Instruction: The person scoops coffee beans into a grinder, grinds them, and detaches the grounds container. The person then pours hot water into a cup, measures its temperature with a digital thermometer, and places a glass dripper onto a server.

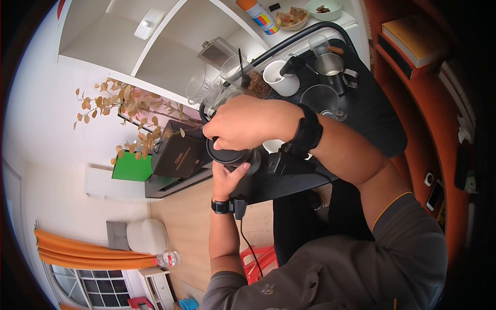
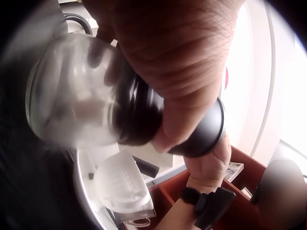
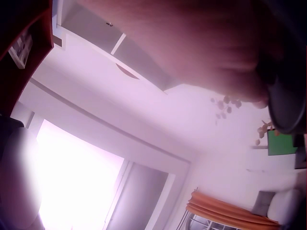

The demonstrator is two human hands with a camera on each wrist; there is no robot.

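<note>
A hand coffee grinder (image 1: 223, 153) with a black top and a clear glass jar (image 2: 72, 96) is held at the near left edge of the black tray (image 1: 382, 129). My left hand (image 1: 227, 181) grips its black middle from below, thumb toward me. My right hand (image 1: 248, 121) curls over the top, its fingertips at the rim; what lies under the palm is hidden. In the left wrist view the jar tilts sideways. The right wrist view shows mostly my right hand (image 3: 206, 48) and the grinder's dark rim (image 3: 283, 112).
On the tray stand a white mug (image 1: 281, 82) with a black tool on it, a glass of coffee beans (image 1: 259, 88), a metal pitcher (image 1: 329, 64) and a glass server (image 1: 318, 98). White shelving (image 1: 160, 39) stands behind; a dark box (image 1: 178, 157) is at the left.
</note>
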